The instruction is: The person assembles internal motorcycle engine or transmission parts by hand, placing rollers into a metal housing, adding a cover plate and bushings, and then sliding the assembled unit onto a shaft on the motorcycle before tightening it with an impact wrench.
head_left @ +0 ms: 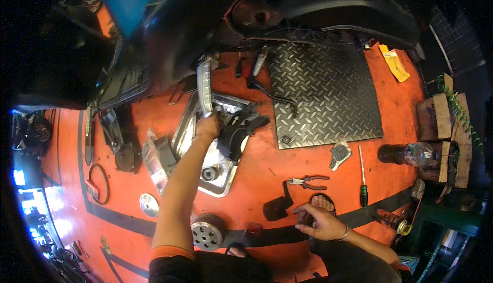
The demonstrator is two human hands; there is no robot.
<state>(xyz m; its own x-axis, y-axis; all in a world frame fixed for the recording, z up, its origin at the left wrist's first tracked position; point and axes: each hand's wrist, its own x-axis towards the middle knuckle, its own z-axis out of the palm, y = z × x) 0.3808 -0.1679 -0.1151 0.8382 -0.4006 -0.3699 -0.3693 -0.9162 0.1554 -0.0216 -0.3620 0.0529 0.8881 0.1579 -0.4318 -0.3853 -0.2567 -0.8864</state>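
My left hand [207, 128] reaches over a silver metal tray [222, 183] on the floor. Its fingers are hidden among the parts there, so their grip does not show. A pale ribbed metal piece [205, 89] stands just beyond the hand, and a curved black plastic part [233, 138] lies against its right side. A dark round fitting [209, 173] sits at the tray's near end. Over my right knee, my right hand [322, 223] hangs with thumb and fingers apart, holding nothing. Pliers with dark handles [308, 182] lie on the floor beyond it.
A diamond-plate metal sheet [323, 98] lies on the orange floor, beneath dark vehicle bodywork [328, 6]. A green-handled screwdriver [363, 180], a plastic bottle [411, 154] and a spray can [393, 220] are at the right. A perforated metal drum [208, 233] stands near my feet.
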